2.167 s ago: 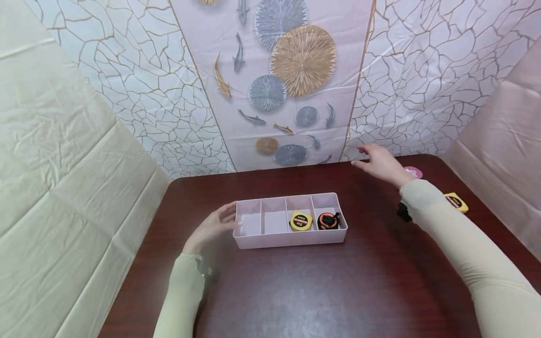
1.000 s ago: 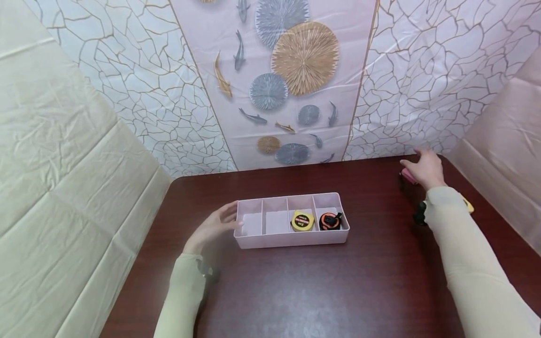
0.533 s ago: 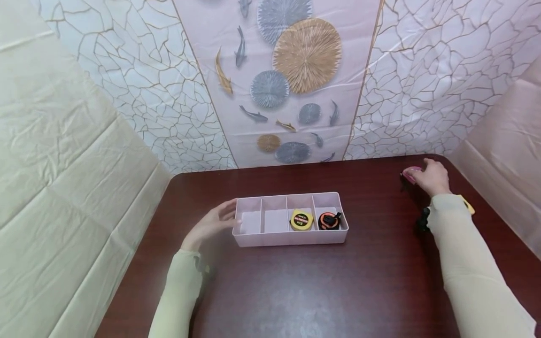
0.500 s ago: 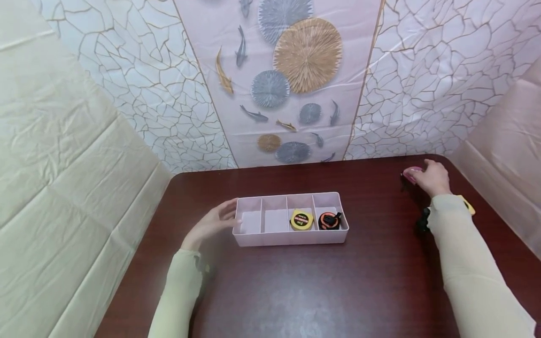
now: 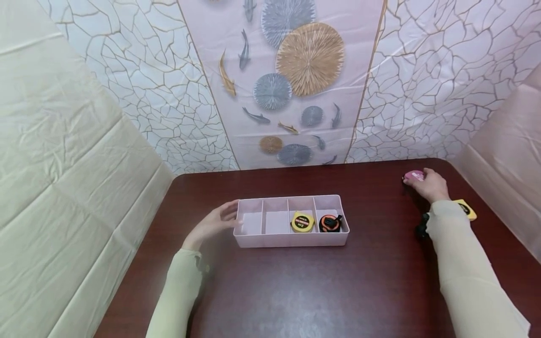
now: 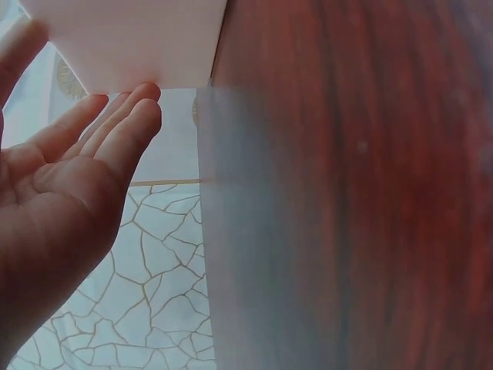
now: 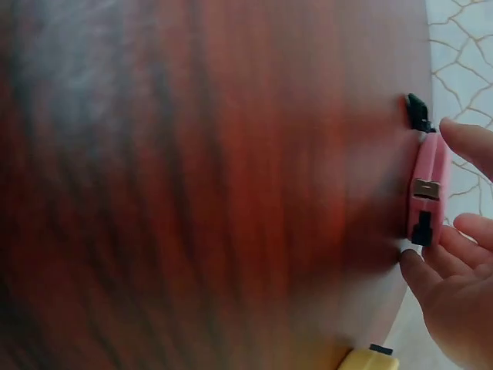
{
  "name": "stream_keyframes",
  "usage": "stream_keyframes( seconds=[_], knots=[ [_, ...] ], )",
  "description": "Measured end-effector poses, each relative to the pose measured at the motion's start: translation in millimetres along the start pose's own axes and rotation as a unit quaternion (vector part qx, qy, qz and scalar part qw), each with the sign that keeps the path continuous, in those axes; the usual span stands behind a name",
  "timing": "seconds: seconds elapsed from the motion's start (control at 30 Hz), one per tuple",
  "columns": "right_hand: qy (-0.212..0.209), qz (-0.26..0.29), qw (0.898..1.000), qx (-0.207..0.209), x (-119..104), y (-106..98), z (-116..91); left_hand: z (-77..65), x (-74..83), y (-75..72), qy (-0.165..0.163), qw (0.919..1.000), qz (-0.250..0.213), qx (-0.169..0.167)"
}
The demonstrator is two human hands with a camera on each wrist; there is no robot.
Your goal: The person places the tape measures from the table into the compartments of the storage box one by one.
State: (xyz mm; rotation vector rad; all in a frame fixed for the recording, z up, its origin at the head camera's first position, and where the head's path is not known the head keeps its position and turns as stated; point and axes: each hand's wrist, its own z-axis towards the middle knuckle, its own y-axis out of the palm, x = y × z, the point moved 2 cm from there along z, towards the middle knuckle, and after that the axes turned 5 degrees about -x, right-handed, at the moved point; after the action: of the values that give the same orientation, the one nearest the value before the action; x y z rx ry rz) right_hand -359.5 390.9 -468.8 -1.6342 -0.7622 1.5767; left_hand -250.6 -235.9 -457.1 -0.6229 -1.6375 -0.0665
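My left hand (image 5: 211,225) touches the left end of a pale pink four-section box (image 5: 291,240), its thumb over the rim and its loosely bent fingers at the back corner. In the left wrist view the fingertips lie right at the wall of the box (image 6: 146,42). At the far right of the table, my right hand (image 5: 431,184) holds a pink tape measure (image 5: 414,175) between thumb and fingers. The right wrist view shows its metal hook and black strap. Inside the box sit a yellow tape measure (image 5: 302,222) and a black-and-orange tape measure (image 5: 329,223).
Another yellow tape measure (image 5: 467,211) lies by the right sleeve, partly hidden by it. The two left sections of the box hold nothing. Patterned cloth (image 5: 270,117) hangs behind the dark red table (image 5: 296,291), with plain cloth walls at both sides.
My right hand has moved right and come down to the pink tape measure, closing thumb and fingers round it. My left hand and the box have stayed in place; the view shifts slightly.
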Motion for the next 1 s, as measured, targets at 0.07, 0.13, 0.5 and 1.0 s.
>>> stream_keyframes(
  seconds=[0.07,0.13,0.5,1.0],
  knots=[
    [-0.006,0.002,1.000,-0.001,2.8,1.8,-1.0,-1.8,4.2,1.1,-0.004,1.0000,0.003,-0.006],
    [-0.009,0.000,1.000,0.001,4.8,2.3,-1.8,-3.9,8.7,2.7,-0.008,0.9999,0.008,-0.012],
    [0.005,-0.027,1.000,0.008,10.3,1.6,-4.7,-9.2,19.6,7.3,-0.007,0.9998,0.004,-0.016],
    [0.001,-0.036,0.999,-0.013,4.6,-0.1,-10.5,-8.6,16.5,4.4,-0.009,0.9999,-0.001,-0.006]
  ],
)
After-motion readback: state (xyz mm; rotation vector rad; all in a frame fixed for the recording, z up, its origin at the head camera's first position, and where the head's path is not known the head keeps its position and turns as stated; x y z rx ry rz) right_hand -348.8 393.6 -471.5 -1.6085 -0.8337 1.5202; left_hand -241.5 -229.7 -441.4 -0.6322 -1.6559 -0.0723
